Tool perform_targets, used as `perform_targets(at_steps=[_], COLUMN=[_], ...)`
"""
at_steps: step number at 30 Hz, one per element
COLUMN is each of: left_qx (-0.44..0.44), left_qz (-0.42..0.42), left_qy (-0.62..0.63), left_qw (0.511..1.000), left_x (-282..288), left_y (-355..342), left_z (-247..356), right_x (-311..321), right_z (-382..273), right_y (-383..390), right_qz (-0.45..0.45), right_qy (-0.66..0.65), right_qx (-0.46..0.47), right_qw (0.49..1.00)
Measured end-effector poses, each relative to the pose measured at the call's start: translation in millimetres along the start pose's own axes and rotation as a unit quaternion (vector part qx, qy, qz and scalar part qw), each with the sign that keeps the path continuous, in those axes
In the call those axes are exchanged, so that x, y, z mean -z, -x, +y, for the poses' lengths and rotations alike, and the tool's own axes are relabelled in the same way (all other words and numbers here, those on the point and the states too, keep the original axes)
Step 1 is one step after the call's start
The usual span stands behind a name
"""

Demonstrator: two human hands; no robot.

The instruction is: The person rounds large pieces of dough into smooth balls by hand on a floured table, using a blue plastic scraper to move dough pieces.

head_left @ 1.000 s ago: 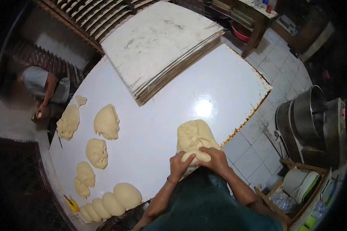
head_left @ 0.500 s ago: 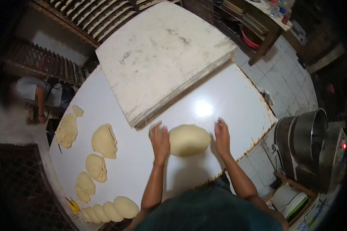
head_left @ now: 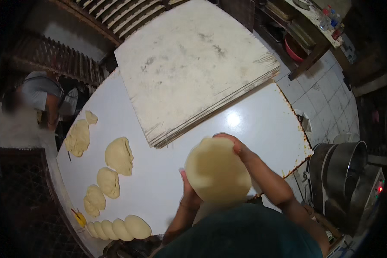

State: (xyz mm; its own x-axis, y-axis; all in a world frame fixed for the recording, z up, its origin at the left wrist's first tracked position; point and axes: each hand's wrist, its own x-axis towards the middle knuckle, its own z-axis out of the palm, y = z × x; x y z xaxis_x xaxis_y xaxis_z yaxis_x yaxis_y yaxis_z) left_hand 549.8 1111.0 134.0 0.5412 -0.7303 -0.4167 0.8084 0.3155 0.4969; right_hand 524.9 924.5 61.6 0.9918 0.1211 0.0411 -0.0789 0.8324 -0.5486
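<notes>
A large smooth piece of pale dough (head_left: 218, 170) is held up off the white tabletop, close to my body. My left hand (head_left: 190, 190) cups its lower left side; the thumb shows and the other fingers are hidden behind or under the dough. Around its upper right edge curls my right hand (head_left: 233, 143), its fingers partly out of sight. To the left lie rough dough lumps: a folded one (head_left: 119, 156), a creased one (head_left: 108, 182), a smaller one (head_left: 94, 200) and a ragged one (head_left: 78, 138). A row of smooth dough balls (head_left: 136, 227) rests along the near left edge.
A stack of floury boards (head_left: 198, 69) covers the far part of the white table (head_left: 262, 116). A metal mixing bowl (head_left: 346, 165) stands right of the table. Another person (head_left: 43, 94) bends at far left. A yellow-handled tool (head_left: 78, 218) lies at the near left edge.
The dough has come up off the table toward me. Both hands, formerly spread at its two sides, now grip it, the right one at its far edge. The view has shifted slightly.
</notes>
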Motion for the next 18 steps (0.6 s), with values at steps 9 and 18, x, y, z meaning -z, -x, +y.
perform_targets(at_steps=[9, 18], left_qx=[-0.09, 0.246], left_qz=[0.085, -0.13], left_qy=[-0.562, -0.773], left_qw=[0.818, 0.571], left_x=[76.3, 22.4], left_y=[-53.1, -45.7], left_z=[-19.6, -66.5], right_x=[58.9, 0.1], right_z=[-23.4, 61.7], right_y=[62.2, 126.2], right_qz=[0.124, 0.124], right_qy=[0.57, 0.645], right_qx=[-0.22, -0.244], right_qw=[0.782, 0.713])
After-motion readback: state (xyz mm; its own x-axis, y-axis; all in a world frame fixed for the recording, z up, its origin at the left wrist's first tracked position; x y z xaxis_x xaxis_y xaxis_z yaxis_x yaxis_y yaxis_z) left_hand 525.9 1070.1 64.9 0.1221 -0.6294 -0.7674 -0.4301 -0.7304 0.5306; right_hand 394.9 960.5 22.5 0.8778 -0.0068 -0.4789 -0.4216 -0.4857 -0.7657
